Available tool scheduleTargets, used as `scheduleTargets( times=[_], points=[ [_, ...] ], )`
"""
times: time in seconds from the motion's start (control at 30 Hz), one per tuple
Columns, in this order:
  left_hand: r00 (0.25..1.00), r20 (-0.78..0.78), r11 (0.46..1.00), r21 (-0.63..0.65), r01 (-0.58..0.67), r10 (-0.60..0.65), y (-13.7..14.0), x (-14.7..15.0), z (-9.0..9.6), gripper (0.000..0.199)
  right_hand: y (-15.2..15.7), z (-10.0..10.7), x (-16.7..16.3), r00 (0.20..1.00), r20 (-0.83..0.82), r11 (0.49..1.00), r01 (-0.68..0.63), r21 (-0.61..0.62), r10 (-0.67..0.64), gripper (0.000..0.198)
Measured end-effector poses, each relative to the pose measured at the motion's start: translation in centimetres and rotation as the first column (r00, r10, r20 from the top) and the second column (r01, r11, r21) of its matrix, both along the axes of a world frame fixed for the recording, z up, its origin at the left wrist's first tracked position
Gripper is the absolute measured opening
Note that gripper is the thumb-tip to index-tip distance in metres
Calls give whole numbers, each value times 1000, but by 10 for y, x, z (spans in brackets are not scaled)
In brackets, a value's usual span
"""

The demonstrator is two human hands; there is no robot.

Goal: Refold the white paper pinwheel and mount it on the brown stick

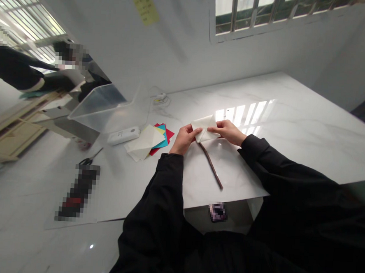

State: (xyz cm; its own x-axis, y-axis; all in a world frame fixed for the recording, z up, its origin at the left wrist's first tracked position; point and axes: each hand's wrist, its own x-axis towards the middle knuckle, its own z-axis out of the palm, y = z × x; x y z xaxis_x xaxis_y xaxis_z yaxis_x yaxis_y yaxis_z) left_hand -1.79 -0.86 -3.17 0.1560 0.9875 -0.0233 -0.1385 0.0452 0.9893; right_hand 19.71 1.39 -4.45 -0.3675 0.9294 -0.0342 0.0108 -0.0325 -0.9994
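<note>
Both hands grasp one piece of cream paper (203,122) over the counter (294,131), in front of the person's body. The left hand (184,137) pinches its left side, thumb laid on top and pointing inward. The right hand (229,132) pinches the right side in the same way, its thumb also on the upper face. The two thumbs lie near each other but apart. The paper shows fold lines and overlapping flaps, with a pointed part towards the person.

From the paper's lower edge a thin brown stick (210,163) slants down and right, its far end near the counter's front edge. Whether its upper end is under the paper or wrapped in it, I cannot tell.

Left of the left hand is a fanned pile of coloured sheets (148,139): cream on top, with yellow, blue and red showing at the right. Just beside the pile is a long white device (123,136), and behind that a clear bin (100,106). Scissors (88,161) lie farther left, next to a dark pixelated object (78,194). A small white item with a thin cable (161,98) sits near the wall.

Below the counter's front edge is another pixelated object (218,212). A yellow note (146,8) is stuck to the wall, left of a barred window (254,13). At far left another person (16,66) in dark clothing is partly visible.
</note>
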Motion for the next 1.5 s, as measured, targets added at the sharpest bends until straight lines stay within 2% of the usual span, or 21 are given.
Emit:
scheduleTargets(
  times=[0.53,0.83,1.2,1.5],
  points=[
    [999,-40,998,67,13,-11,3,-2,-5,57,-4,7,1,998,61,1000,-13,23,12,38],
    [998,-64,999,37,-28,30,2,1,-6,59,-3,6,1,995,100,999,-4,48,-1,31],
    [999,-49,999,47,3,-1,3,0,-8,60,-8,11,-1,997,82,1000,11,16,-13,31],
    [999,-34,1000,8,22,-21,0,2,-4,59,-9,15,-1,998,66,1000,14,2,-14,21]
  ],
)
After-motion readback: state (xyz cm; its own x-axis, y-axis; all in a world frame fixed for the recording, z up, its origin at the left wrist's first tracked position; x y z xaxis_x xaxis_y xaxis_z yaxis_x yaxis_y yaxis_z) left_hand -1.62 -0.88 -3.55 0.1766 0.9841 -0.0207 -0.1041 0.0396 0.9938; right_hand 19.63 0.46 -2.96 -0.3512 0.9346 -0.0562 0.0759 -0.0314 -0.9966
